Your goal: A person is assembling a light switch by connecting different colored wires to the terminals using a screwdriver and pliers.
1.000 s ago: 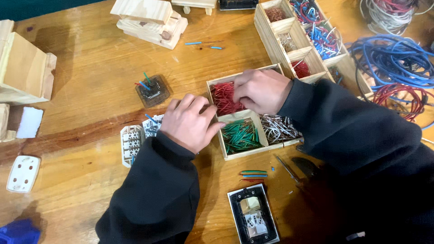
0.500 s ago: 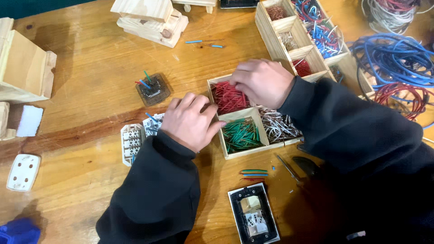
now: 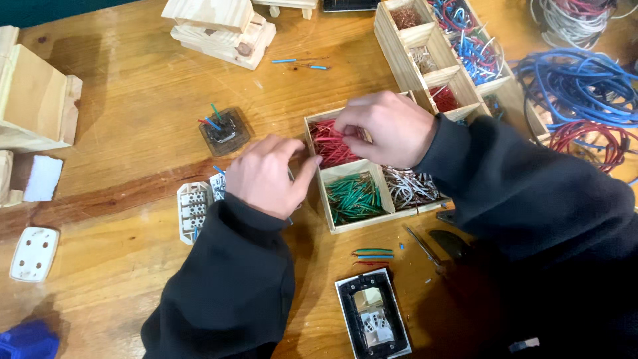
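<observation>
— Though half hidden by the right hand (image 3: 389, 129), easy enough to place: red wire pieces (image 3: 329, 145), heaped in the far left compartment of the small wooden box (image 3: 352, 226) on the table (image 3: 133, 119).

— And seen from the fingers?

— Directly beneath. Right fingers (image 3: 349, 123) bunched together, tips aimed down and left into the red heap. Clamped on a piece or merely touching? Cannot tell, with the tips buried among the strands.

— Nearer hand?

— Right, clearly. Left hand (image 3: 269, 176) just outside the box, thumb against its left wall, fingers curled. Whether closed on anything underneath, cannot tell either.

— Long axis of the red pieces?

— Mostly slanted, running from far left to near right, roughly parallel to one another, loosely stacked. Hard to tell one end from the other: thin, straight, cut alike.

— So, lying across the line of the right fingers rather than along it?

— Seems so, judged from above; not certain under the knuckles.

— Neighbours?

— Green wire pieces (image 3: 352, 196) in the near compartment, just beside the red, behind a thin divider. White wire pieces (image 3: 409, 186) to the right of those, under the right wrist.
</observation>
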